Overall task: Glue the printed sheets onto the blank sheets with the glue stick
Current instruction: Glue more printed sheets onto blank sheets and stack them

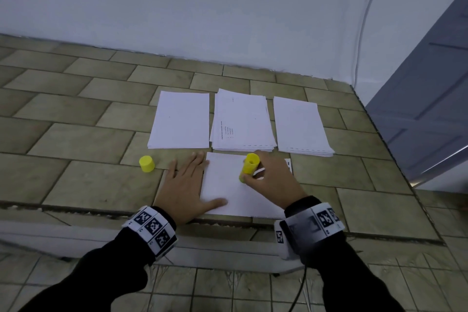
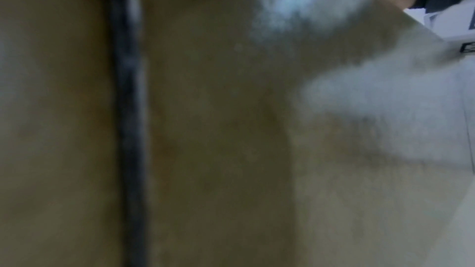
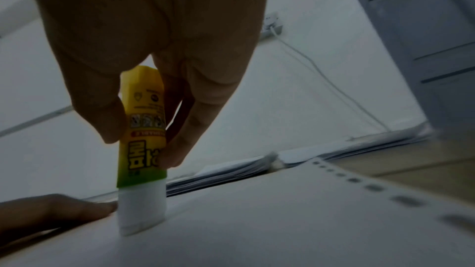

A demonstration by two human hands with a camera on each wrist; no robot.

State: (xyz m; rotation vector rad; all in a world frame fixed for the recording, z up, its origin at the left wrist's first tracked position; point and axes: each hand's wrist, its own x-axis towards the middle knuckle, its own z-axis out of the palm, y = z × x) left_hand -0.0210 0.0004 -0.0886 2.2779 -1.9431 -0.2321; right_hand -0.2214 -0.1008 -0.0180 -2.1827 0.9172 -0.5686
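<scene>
My right hand [image 1: 272,177] grips the glue stick [image 3: 141,129], its white tip pressed onto the sheet [image 1: 228,185] on the counter [image 1: 76,159]. My left hand [image 1: 187,185] lies flat with fingers spread, holding the sheet's left edge.

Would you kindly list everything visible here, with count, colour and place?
Paper stacks: three, white, in a row at the back of the tiled ledge; the middle one shows print.
Single sheet: one, white, in front of the stacks, under both hands.
Glue stick: one, yellow, tip pressed on the sheet.
Cap: one, yellow, on the tiles left of the sheet.
Cable: one, white, down the wall.
Door: one, grey, far right.
Left hand: flat, pressing the sheet's left edge.
Right hand: gripping the glue stick.
</scene>
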